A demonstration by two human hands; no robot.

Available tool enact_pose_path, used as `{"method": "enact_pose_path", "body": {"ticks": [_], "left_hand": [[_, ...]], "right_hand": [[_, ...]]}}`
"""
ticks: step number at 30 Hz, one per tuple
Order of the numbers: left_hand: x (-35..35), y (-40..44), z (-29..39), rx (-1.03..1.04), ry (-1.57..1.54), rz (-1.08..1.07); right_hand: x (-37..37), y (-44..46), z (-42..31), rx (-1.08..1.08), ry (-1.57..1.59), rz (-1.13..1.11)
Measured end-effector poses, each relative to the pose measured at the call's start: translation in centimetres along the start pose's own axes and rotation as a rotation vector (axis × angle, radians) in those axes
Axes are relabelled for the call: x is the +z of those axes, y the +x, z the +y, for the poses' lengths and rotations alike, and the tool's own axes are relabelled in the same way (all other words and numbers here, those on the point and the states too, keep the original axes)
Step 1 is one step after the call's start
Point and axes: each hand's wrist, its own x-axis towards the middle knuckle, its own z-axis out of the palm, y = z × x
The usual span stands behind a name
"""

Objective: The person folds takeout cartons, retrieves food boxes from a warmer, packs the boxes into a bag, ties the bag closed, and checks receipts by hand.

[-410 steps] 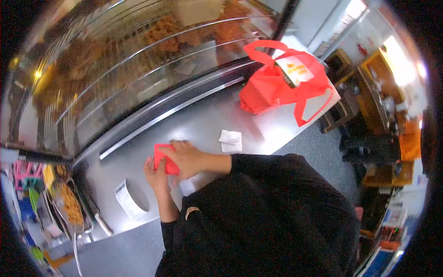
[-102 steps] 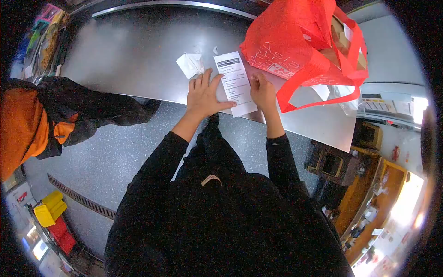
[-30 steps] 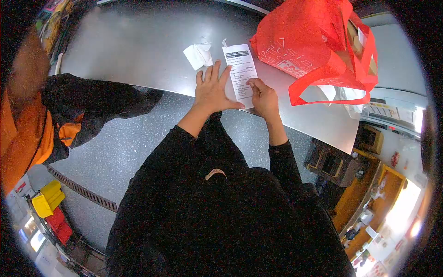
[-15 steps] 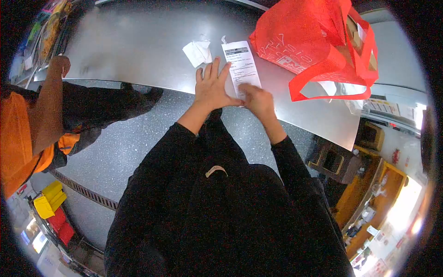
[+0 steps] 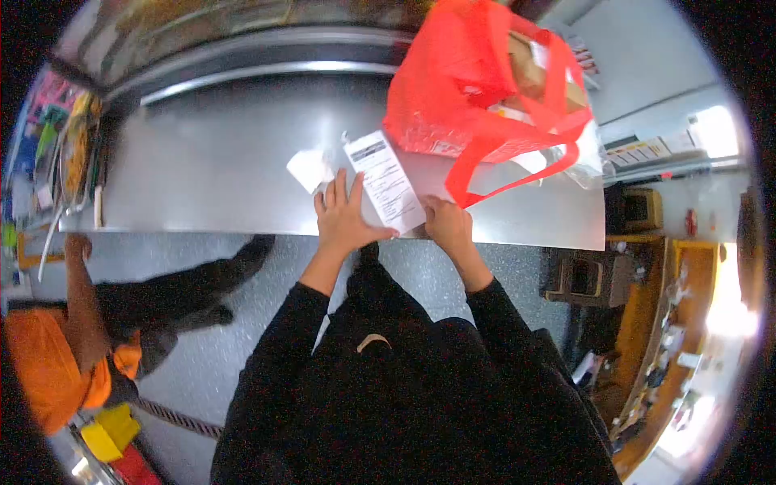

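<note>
A long printed receipt (image 5: 386, 184) lies flat on the steel counter, slightly tilted, with handwritten-looking marks on it. My left hand (image 5: 346, 217) is spread open along its left edge, the thumb by the lower corner. At the receipt's lower right, my right hand (image 5: 449, 225) is closed with its fingers curled toward the counter. Whatever it may hold is hidden. A crumpled white slip of paper (image 5: 306, 170) rests just beyond my left fingertips. The red carrier bag (image 5: 428, 105) stands to the right of the receipt, its handle loop hanging near my right hand.
The steel counter (image 5: 210, 162) ends in a front edge just before my body. A person in an orange top (image 5: 48, 364) is at the left, one hand by the counter's edge. Brown paper packaging (image 5: 529, 69) shows inside the bag. Dark stacked seats (image 5: 594, 271) stand at right.
My head view has shifted, showing more of the counter's back. My right hand has moved off the receipt's lower part to its right side. My left hand stays by the left edge.
</note>
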Motion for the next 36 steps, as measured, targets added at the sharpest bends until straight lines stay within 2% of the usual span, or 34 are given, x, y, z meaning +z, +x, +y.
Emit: {"method": "enact_pose_path", "body": {"ticks": [2, 4, 6, 8, 11, 14, 17, 20, 25, 31, 36], "left_hand": [[0.0, -0.1, 0.1, 0.010, 0.028, -0.002], [0.1, 0.0, 0.1, 0.020, 0.039, -0.012], [-0.3, 0.1, 0.3, 0.020, 0.067, -0.047], [-0.7, -0.1, 0.7, 0.057, 0.077, -0.002], [-3.4, 1.8, 2.3, 0.120, -0.306, 0.287], [-13.2, 5.2, 8.5, 0.402, -0.402, 0.504], [-17.1, 7.9, 12.0, 0.674, -0.020, 0.348], [-17.9, 9.4, 12.3, 0.771, 0.179, 0.045], [-19.5, 10.1, 13.0, 0.799, 0.154, -0.192], [-20.1, 11.0, 14.0, 0.726, 0.102, -0.262], [-19.8, 11.2, 14.1, 0.718, 0.067, -0.293]], "right_hand": [[-3.8, -1.7, -1.4, -0.215, 0.136, -0.066], [-11.9, -4.3, -6.7, -0.360, 0.537, -0.030], [-17.6, -4.8, -7.7, -0.623, 0.277, 0.496], [-21.3, -3.5, -7.4, -0.358, -0.069, 0.691], [-23.2, -0.6, -4.4, -0.175, -0.173, 0.629], [-24.2, -0.1, -2.5, -0.127, -0.202, 0.234], [-24.4, 0.3, -0.9, -0.285, -0.267, 0.213], [-25.5, 1.0, -0.1, -0.351, -0.271, 0.092], [-27.1, 2.4, 0.3, -0.416, -0.262, -0.166], [-27.1, 3.4, 0.7, -0.469, -0.265, -0.135], [-27.4, 3.9, 1.2, -0.465, -0.275, -0.272]]}}
